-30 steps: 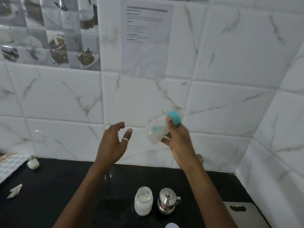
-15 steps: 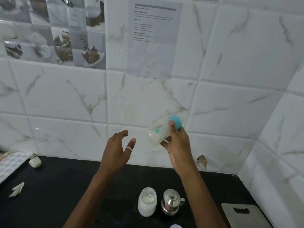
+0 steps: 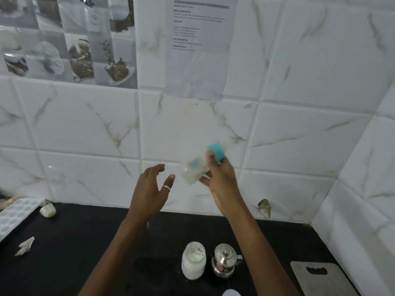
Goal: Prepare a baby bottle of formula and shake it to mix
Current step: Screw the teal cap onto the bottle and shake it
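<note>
My right hand (image 3: 222, 184) grips a clear baby bottle (image 3: 195, 168) with a teal cap, held up in front of the tiled wall and tilted so its base points down-left. The bottle is motion-blurred and looks milky inside. Just left of the bottle, my left hand (image 3: 150, 189) hovers with fingers spread, a ring on one finger, holding nothing. Below on the black counter (image 3: 74, 253) stand an open jar of white powder (image 3: 193, 261) and a small steel kettle (image 3: 224, 260) side by side.
A grey cutting board (image 3: 318, 278) lies at the counter's right front. At the left are a dotted white tray (image 3: 15, 212), a small white cap-like piece (image 3: 48, 210) and a crumpled scrap (image 3: 24, 245). A printed sheet (image 3: 201, 45) hangs on the wall.
The bottle stays in my right hand, shifting slightly and blurred with motion. My left hand remains open beside it. The camera has tilted a little upward.
</note>
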